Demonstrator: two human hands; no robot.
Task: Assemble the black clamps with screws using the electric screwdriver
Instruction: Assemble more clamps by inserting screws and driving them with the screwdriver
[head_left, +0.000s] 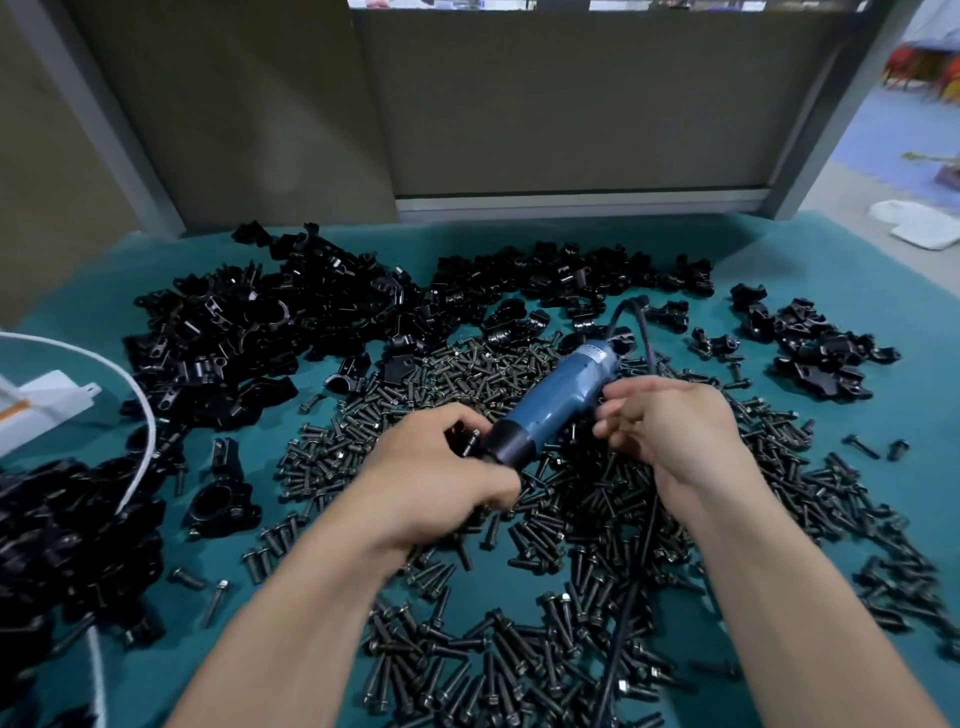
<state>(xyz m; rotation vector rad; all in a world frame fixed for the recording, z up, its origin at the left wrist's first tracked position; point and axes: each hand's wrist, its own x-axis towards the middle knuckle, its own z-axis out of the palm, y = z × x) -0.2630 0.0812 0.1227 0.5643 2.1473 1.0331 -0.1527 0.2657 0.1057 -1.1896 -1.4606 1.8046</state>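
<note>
Left hand (431, 467) grips a black clamp (462, 441) at eight o'clock, while right hand (680, 426) wraps the electric screwdriver (561, 395). We should seat the bit squarely — then drive.

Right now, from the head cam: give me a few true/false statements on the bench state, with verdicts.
1. The electric screwdriver has a blue body. True.
2. The table cover is red. False: it is teal.
3. The left hand grips a black clamp at the screwdriver's black nose. True.
4. The screwdriver is cordless. False: a black cord runs from its rear end.
5. The screws sit sorted in a bin. False: they lie loose in a heap on the cover.
</note>
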